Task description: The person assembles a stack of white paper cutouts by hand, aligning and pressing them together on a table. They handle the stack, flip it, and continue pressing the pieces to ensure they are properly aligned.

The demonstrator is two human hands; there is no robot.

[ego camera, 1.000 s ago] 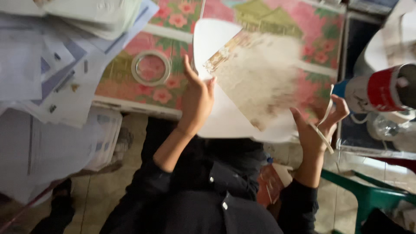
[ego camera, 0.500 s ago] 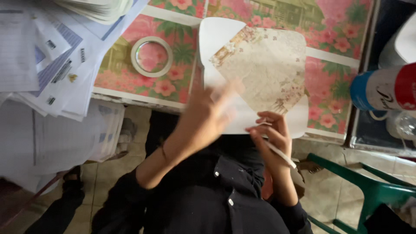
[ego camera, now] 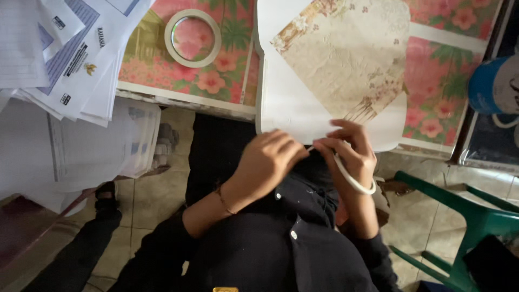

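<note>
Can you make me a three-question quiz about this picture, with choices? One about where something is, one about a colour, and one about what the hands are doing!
1. Where is the tape roll?
A. on the flowered tablecloth
B. on the floor
C. on the chair

2. What colour is the plastic chair?
A. red
B. green
C. yellow

3. What is the right hand doing?
A. lying flat on the papers
B. holding a thin white stick
C. lifting the tape roll

Answers: 1 A, the roll lies on the flowered cloth left of the white board. 2 B, its frame is green. 3 B, its fingers pinch the stick, close to the left hand.
</note>
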